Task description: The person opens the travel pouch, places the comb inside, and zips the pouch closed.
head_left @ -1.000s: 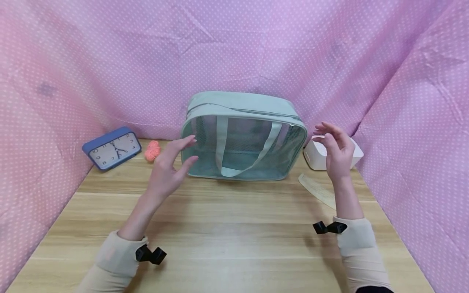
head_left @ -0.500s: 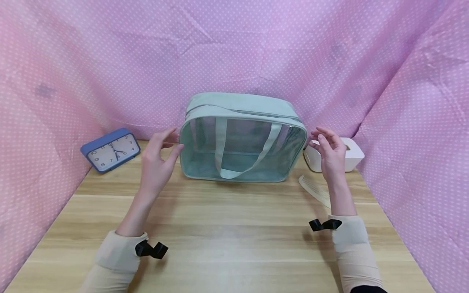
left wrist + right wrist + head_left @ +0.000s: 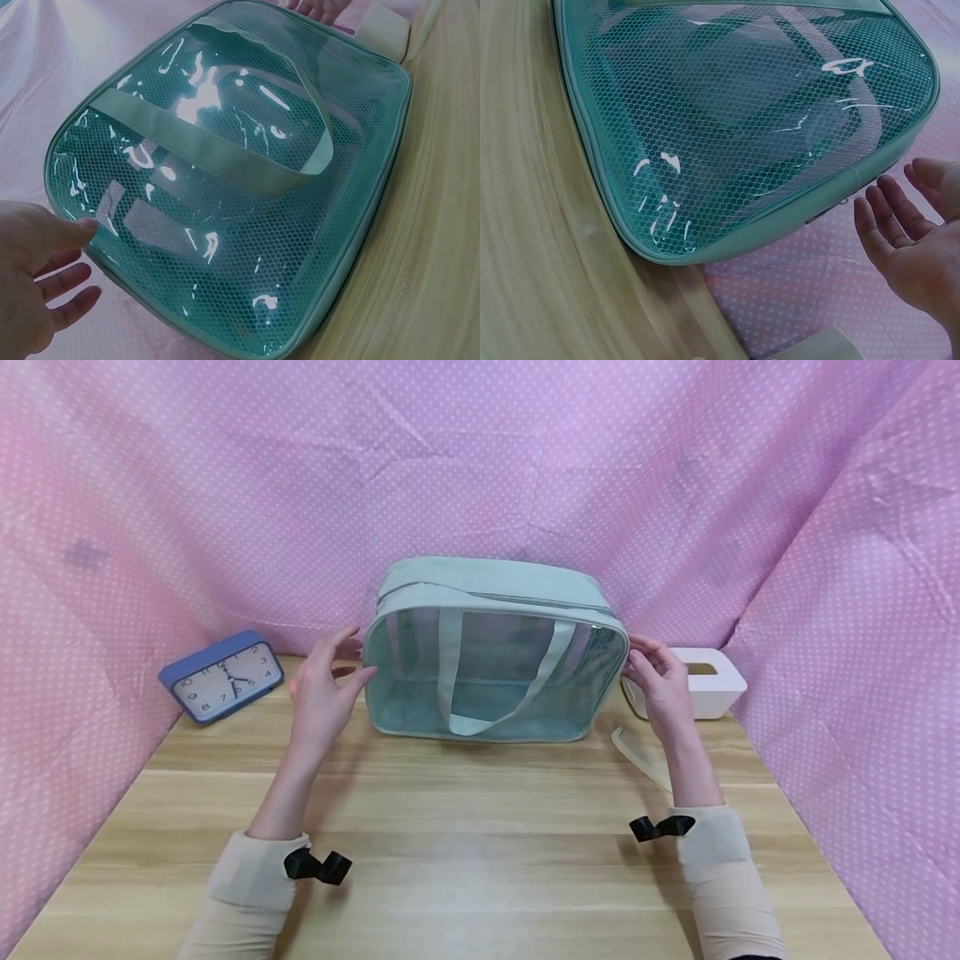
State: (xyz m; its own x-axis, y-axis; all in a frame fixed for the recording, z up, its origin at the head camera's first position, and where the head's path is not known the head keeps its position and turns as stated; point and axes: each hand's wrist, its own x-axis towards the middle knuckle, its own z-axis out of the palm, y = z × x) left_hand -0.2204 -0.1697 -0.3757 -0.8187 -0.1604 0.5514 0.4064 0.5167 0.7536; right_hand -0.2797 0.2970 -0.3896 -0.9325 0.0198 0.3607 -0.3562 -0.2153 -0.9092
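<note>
A pale green wash bag (image 3: 495, 578) with see-through mesh panels stands upright at the back middle of the table. Its strap handle (image 3: 450, 668) hangs down the front. At the bag's left side is my left hand (image 3: 322, 693), thumb and fingers spread; in the left wrist view the thumb (image 3: 84, 231) lies over the front edge while the other fingers stay apart from the side. My right hand (image 3: 663, 689) is at the right side, fingers loosely bent. In the right wrist view those fingertips (image 3: 866, 210) are close to the zip pull (image 3: 829, 210); contact cannot be told.
A blue clock (image 3: 225, 681) leans at the back left. Behind my left hand, an orange yarn ball is almost wholly hidden. On the right stand a white tissue box (image 3: 720, 693) and a cream comb (image 3: 641, 758), partly covered by my forearm. Pink dotted cloth (image 3: 480, 460) encloses the table.
My left hand has drawn back leftward from the bag's front to its left edge, covering the yarn ball. The right hand has moved left from the tissue box to the bag's right side.
</note>
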